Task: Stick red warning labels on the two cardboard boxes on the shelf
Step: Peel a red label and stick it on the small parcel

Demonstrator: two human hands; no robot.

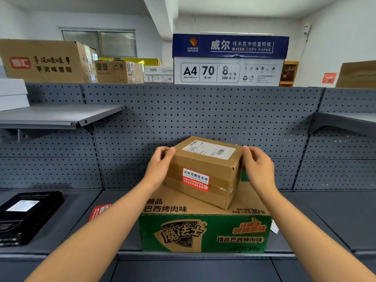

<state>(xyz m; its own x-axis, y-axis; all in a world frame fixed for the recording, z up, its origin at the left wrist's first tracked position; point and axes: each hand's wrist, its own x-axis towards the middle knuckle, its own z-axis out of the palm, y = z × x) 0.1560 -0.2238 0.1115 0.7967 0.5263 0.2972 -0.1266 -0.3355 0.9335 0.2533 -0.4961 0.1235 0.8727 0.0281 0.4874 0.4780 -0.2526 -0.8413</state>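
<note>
A small brown cardboard box (205, 159) rests at an angle on top of a larger green and brown cardboard box (203, 235) on the grey shelf (317, 210). A red warning label (195, 179) is stuck on the small box's front face, and a white shipping label lies on its top. My left hand (160, 165) grips the small box's left upper edge. Against its right side presses my right hand (257, 166). A red label sheet (99, 210) lies on the shelf left of the large box, partly hidden by my left forearm.
A black box (26, 216) sits at the shelf's left. A perforated grey back panel (203, 119) stands behind the boxes. Short shelves jut out at upper left and upper right. On top stand a copy paper carton (230, 60) and other cartons.
</note>
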